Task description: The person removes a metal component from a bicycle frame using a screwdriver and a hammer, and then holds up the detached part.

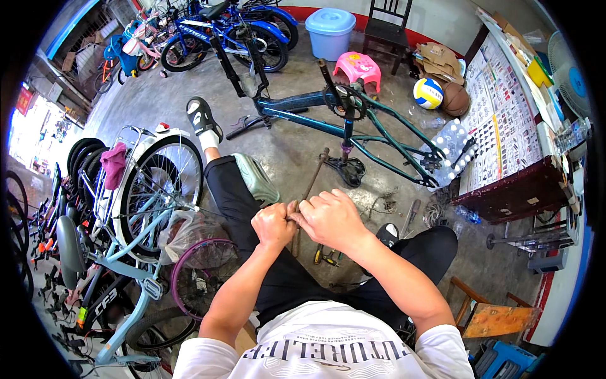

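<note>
My left hand (274,225) and my right hand (329,218) are closed side by side, knuckles up, thumbs nearly meeting. Between them passes a long rusty metal bar (311,179). Its far end lies close to the black saddle (349,172) of an upside-down bicycle frame. My fists cover the bar's middle, and a short length shows below them. The dark teal bicycle frame (297,106) stands just beyond my hands, wheels off, its crank and chainring (344,101) uppermost. Whether the bar touches the saddle or frame, I cannot tell.
At my left stands a light blue bicycle (126,268), with a purple wheel rim (178,278) beside my leg. Screwdrivers (327,256) lie on the floor between my feet. Rightward are plastic bottles (451,146), a ball (428,93) and a cabinet (505,202). A pink stool (360,68) stands behind the frame.
</note>
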`<state>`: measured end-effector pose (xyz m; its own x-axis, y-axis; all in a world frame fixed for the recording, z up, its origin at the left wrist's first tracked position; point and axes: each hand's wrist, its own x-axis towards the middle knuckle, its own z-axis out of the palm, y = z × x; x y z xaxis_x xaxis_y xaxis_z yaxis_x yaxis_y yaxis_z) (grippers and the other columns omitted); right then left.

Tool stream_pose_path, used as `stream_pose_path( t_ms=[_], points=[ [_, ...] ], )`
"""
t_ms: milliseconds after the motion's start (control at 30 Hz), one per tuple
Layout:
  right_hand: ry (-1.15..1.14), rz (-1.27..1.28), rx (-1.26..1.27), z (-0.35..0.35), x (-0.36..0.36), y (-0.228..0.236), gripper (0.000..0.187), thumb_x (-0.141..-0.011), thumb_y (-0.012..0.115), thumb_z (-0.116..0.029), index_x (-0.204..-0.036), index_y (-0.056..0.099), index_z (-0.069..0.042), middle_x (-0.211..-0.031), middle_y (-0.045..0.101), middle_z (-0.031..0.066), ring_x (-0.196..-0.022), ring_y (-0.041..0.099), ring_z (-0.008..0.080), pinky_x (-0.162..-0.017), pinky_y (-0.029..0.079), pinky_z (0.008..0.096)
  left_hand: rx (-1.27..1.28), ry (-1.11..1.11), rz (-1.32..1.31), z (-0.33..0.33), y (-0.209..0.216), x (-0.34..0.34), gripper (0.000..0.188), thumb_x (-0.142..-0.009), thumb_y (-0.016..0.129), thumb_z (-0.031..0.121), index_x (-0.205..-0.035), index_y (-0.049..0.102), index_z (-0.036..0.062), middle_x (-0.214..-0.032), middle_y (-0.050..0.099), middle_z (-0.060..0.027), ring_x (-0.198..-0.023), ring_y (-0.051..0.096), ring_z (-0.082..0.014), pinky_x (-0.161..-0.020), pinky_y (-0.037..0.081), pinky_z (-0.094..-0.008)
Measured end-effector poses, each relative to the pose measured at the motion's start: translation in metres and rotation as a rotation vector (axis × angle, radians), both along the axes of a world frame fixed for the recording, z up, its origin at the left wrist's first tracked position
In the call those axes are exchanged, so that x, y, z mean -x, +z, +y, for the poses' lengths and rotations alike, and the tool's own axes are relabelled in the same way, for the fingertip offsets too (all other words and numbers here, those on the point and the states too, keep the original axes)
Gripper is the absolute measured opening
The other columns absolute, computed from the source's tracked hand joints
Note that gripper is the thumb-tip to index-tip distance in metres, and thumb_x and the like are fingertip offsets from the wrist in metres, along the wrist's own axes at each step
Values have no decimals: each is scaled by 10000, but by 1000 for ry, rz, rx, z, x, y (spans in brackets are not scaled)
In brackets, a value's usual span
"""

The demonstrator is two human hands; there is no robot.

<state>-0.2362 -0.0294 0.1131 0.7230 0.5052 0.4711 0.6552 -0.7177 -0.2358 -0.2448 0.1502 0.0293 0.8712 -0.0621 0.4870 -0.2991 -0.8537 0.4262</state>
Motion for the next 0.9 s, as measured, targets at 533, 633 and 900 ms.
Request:
stream_pose_path(
  t_ms=[533, 633, 900],
  points=[
    [-74, -122, -80, -13, 24, 46, 231, -816, 790, -257, -806, 615, -107, -747, 549, 32, -717, 563, 224, -672, 438, 367, -146, -133, -325, -3, 61, -29, 393, -822, 781, 215, -578, 490, 114, -557, 450, -47, -497, 506, -267, -502, 369, -402],
    [-53, -144, -150, -22, 30, 47, 241, -819, 783, -235, -978, 666, -96, -924, 611, 58, -861, 610, 246, -772, 480, 389, -139, -82, -233, -7, 61, -20, 400, -859, 776, 247, -589, 532, 83, -585, 543, -81, -530, 570, -295, -519, 409, -412],
    [-296, -81, -255, -98, 51, 31, 337, -817, 782, -174, -1122, 653, -108, -1145, 616, 114, -1019, 617, 315, -874, 487, 438, 167, 366, 726, -12, -5, -59, 434, -928, 651, 479, -967, 777, 66, -936, 727, -243, -945, 695, -451, -827, 536, -516]
  ],
)
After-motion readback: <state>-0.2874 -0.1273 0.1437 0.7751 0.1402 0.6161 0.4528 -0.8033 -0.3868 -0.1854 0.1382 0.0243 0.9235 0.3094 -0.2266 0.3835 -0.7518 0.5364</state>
